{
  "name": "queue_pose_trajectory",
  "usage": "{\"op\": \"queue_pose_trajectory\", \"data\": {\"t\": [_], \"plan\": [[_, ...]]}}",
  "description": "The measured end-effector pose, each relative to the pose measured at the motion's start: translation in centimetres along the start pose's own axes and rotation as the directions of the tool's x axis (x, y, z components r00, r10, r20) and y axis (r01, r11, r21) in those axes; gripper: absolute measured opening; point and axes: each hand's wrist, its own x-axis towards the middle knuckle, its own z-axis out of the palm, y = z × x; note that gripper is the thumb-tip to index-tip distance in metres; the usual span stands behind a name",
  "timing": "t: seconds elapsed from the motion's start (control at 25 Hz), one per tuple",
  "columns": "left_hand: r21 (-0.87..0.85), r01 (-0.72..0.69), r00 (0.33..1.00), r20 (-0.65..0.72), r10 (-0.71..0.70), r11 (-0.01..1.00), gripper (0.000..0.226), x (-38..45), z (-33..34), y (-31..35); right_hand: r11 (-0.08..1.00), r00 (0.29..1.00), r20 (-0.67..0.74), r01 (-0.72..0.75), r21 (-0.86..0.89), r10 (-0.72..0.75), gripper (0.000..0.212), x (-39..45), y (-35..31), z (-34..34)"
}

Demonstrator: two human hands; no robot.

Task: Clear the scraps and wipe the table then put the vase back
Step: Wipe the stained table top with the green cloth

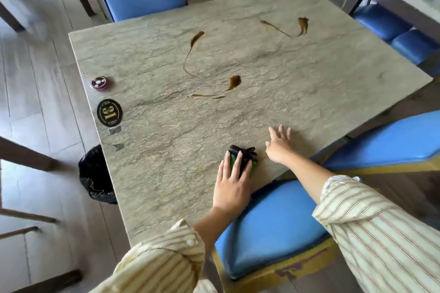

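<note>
Brown spills (234,82) streak the stone counter (309,93) toward twelve o'clock, while the left hand (234,179) presses flat on a cloth (245,157) and the right hand (279,144) rests spread, empty.

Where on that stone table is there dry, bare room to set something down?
The near-left stretch, between the oval black number plaque and the left hand on the green-and-black cloth, is bare. So is the right corner beyond the right hand. Brown spill streaks crowd the middle and far side.

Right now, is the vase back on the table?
No, the table holds only brown spills, a number plaque, a round call button and the cloth under the left hand.
</note>
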Motion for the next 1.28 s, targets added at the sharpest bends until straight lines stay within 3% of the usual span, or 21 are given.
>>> {"op": "queue_pose_trajectory", "data": {"t": [0.08,0.2,0.32,0.44,0.52,0.64,0.72,0.8,0.84,0.92,1.04,1.12,1.24,1.28], "plan": [[-0.006,0.026,1.0,-0.009,-0.026,1.0,0.055,-0.3,-0.4,-1.9,1.0,1.0,-0.006,0.021,-0.021,-0.021,0.058,0.5,1.0,-0.2],[-0.038,0.268,0.959,-0.082,-0.27,0.963,0.052,0.3,-1.9,-6.8,0.995,0.995,0.015,0.098,-0.035,-0.097,0.066,1.2,2.0,0.0],[-0.065,0.495,0.853,-0.152,-0.498,0.867,0.05,0.9,-3.6,-14.4,0.985,0.99,0.026,0.139,-0.099,-0.138,0.075,1.6,2.0,0.6],[-0.103,0.62,0.761,-0.163,-0.628,0.778,0.046,1.1,-4.6,-18.0,0.983,0.988,0.014,0.157,-0.097,-0.156,0.077,1.9,2.0,1.0],[-0.136,0.696,0.684,-0.173,-0.709,0.705,0.046,1.8,-4.1,-16.7,0.981,0.985,-0.002,0.174,-0.082,-0.175,0.077,1.9,2.2,1.3],[-0.254,0.809,0.512,-0.136,-0.848,0.53,0.049,4.1,-3.3,-10.9,0.975,0.976,-0.036,0.212,-0.06,-0.215,0.077,2.0,2.9,1.5],[-0.327,0.777,0.528,-0.127,-0.839,0.538,0.05,6.0,-2.5,-6.0,0.978,0.974,-0.09,0.209,-0.012,-0.209,0.072,2.1,3.0,1.4],[-0.453,0.637,0.653,-0.114,-0.749,0.624,0.054,7.5,-1.8,-0.9,0.973,0.964,-0.181,0.211,0.09,-0.192,0.066,2.2,2.4,1.1],[-0.56,0.538,0.706,-0.109,-0.7,0.63,0.056,7.8,-1.9,0.8,0.957,0.946,-0.236,0.259,0.135,-0.222,0.063,2.3,1.8,1.1],[-0.71,0.423,0.706,-0.132,-0.696,0.563,0.06,6.9,-2.5,0.5,0.882,0.861,-0.305,0.457,0.116,-0.406,0.062,2.4,0.0,1.0],[-0.465,0.632,0.584,-0.239,-0.776,0.619,0.066,3.0,-2.5,-5.7,0.718,0.697,-0.221,0.696,-0.023,-0.682,0.079,2.0,-4.2,1.5],[-0.325,0.746,0.535,-0.228,-0.814,0.581,0.063,-0.2,-2.6,-9.4,0.676,0.651,-0.192,0.728,-0.115,-0.734,0.086,1.0,-7.2,3.2],[-0.181,0.764,0.585,-0.214,-0.783,0.62,0.058,-1.9,-2.2,-10.1,0.702,0.663,-0.235,0.688,-0.185,-0.711,0.079,-0.9,-9.7,6.2],[-0.137,0.761,0.602,-0.217,-0.768,0.635,0.057,-2.0,-2.1,-10.0,0.673,0.63,-0.245,0.716,-0.186,-0.737,0.074,-1.0,-10.0,6.8]]}}
